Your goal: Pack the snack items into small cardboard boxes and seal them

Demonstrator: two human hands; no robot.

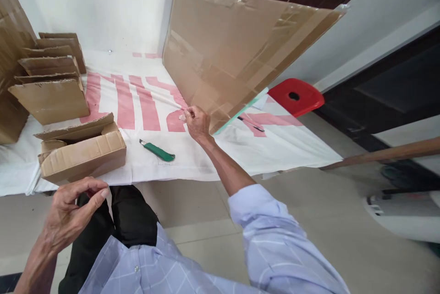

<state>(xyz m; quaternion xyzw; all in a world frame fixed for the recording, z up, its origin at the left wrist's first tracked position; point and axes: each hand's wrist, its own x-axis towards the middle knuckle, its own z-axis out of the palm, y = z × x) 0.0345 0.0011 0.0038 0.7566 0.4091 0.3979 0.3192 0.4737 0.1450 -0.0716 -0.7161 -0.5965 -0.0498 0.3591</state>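
Observation:
My right hand [198, 122] is closed in a pinch over the cloth, with a small whitish scrap [182, 118] at its fingertips; its material is unclear. Just behind that hand, a large taped cardboard sheet [223, 51] leans against the wall. My left hand [77, 211] hovers by the table's front edge, thumb and forefinger pressed together; whatever they may hold is hidden. Closest to it lies a small cardboard box [85, 156] with its top flaps raised. A green utility knife [158, 151] rests on the cloth between box and right hand, its blade tip showing.
Several folded cardboard pieces [51, 99] stand at the left of the white and pink cloth [192, 156]. A red stool [292, 97] is beyond the table's right side. A dark pen-like object [252, 124] lies near the sheet's lower edge. A wooden pole [388, 152] extends rightward.

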